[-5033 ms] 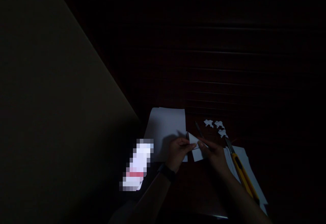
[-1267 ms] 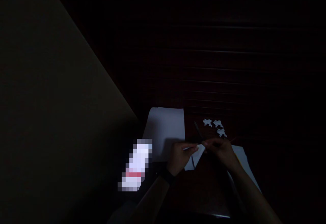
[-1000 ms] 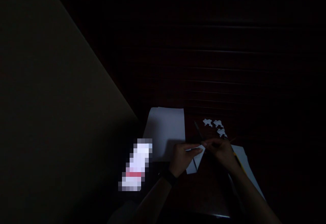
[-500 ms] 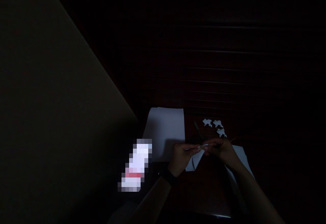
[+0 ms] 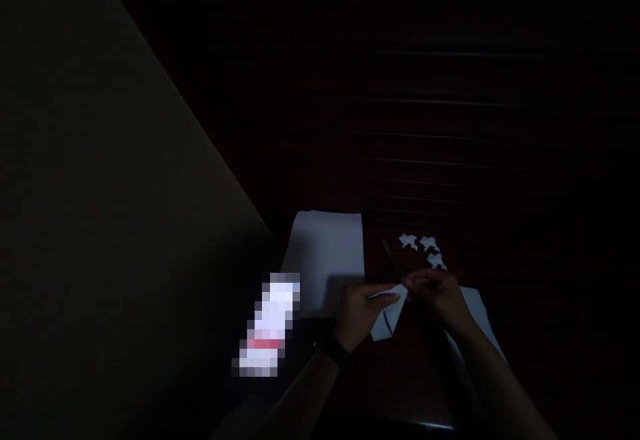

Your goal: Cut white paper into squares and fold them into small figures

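Note:
A folded piece of white paper (image 5: 391,319) is held between both hands above the dark table. My left hand (image 5: 357,315), with a dark band on the wrist, is closed on its left side, thumb on top. At its upper right corner, the thumb and fingers of my right hand (image 5: 440,297) pinch the paper. Dim light hides the exact fingertip contact there. Just beyond my hands lie several small folded paper figures (image 5: 409,241). A thin, dark, long object (image 5: 390,253), perhaps a blade or tool, lies close behind the paper.
A stack of white sheets (image 5: 327,247) lies at the back left. More white paper (image 5: 477,310) is partly under my right forearm. A lit, pixelated screen (image 5: 269,327) stands at the left, near a pale wall (image 5: 125,193). Dark slatted panelling (image 5: 425,100) rises behind.
The folded paper has turned and shows more of its face. My left thumb now lies across it, and both hands have shifted slightly right.

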`<state>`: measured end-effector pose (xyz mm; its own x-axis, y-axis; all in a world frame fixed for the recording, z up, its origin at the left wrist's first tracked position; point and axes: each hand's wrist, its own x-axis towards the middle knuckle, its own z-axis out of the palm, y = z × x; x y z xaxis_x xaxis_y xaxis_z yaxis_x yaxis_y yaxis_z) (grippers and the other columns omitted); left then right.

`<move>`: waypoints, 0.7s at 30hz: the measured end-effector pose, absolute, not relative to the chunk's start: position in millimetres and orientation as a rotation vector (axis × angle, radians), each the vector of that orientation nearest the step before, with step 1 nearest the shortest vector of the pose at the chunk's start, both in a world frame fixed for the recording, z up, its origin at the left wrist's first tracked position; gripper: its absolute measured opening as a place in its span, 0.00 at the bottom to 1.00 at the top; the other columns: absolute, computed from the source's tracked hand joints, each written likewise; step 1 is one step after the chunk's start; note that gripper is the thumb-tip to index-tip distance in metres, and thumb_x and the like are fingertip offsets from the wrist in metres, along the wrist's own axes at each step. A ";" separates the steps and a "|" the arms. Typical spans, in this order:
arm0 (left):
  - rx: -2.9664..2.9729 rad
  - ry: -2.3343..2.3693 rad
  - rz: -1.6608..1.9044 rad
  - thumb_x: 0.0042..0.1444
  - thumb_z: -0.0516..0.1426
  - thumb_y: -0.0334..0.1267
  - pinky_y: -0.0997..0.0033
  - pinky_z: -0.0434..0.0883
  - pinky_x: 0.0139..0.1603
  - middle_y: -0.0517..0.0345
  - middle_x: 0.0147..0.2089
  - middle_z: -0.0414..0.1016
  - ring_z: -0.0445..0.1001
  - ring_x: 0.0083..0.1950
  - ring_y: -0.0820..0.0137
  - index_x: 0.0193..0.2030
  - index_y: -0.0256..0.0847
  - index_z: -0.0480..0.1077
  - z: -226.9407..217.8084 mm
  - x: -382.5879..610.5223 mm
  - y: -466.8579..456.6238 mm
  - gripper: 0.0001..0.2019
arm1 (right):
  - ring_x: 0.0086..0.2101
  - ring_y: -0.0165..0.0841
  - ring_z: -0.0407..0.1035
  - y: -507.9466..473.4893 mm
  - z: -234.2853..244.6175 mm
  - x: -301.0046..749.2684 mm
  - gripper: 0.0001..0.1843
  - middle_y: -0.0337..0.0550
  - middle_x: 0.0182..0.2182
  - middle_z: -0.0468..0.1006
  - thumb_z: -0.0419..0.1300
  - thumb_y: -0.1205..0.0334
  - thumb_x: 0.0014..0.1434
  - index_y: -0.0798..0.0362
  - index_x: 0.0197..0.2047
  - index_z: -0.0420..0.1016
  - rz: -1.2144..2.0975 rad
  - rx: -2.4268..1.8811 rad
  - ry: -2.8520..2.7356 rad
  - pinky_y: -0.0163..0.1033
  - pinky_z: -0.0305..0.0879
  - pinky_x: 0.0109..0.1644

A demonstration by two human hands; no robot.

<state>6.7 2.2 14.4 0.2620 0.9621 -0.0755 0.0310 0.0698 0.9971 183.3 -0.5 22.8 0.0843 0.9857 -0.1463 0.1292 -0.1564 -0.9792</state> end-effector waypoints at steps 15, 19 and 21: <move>1.212 1.135 1.030 0.49 0.60 0.42 0.66 0.73 0.42 0.51 0.41 0.78 0.76 0.41 0.62 0.41 0.39 0.76 13.0 12.5 -4.1 0.14 | 0.26 0.33 0.68 -3.1 22.6 163.8 0.16 0.40 0.24 0.76 0.64 0.52 0.47 0.54 0.37 0.75 1.053 -1.497 -1.110 0.36 0.62 0.30; 1.188 1.139 1.059 0.50 0.59 0.42 0.65 0.73 0.43 0.50 0.41 0.78 0.76 0.41 0.61 0.41 0.38 0.76 12.7 14.7 -5.8 0.14 | 0.24 0.31 0.67 -5.2 19.0 158.6 0.14 0.40 0.23 0.75 0.66 0.53 0.45 0.55 0.29 0.75 1.185 -1.468 -0.943 0.34 0.60 0.28; 1.183 1.148 1.067 0.50 0.59 0.42 0.65 0.74 0.42 0.50 0.40 0.78 0.76 0.41 0.61 0.40 0.37 0.76 12.4 15.7 -6.8 0.13 | 0.23 0.30 0.66 -6.1 17.2 158.5 0.13 0.39 0.22 0.75 0.66 0.53 0.44 0.55 0.28 0.75 1.220 -1.435 -0.882 0.35 0.60 0.28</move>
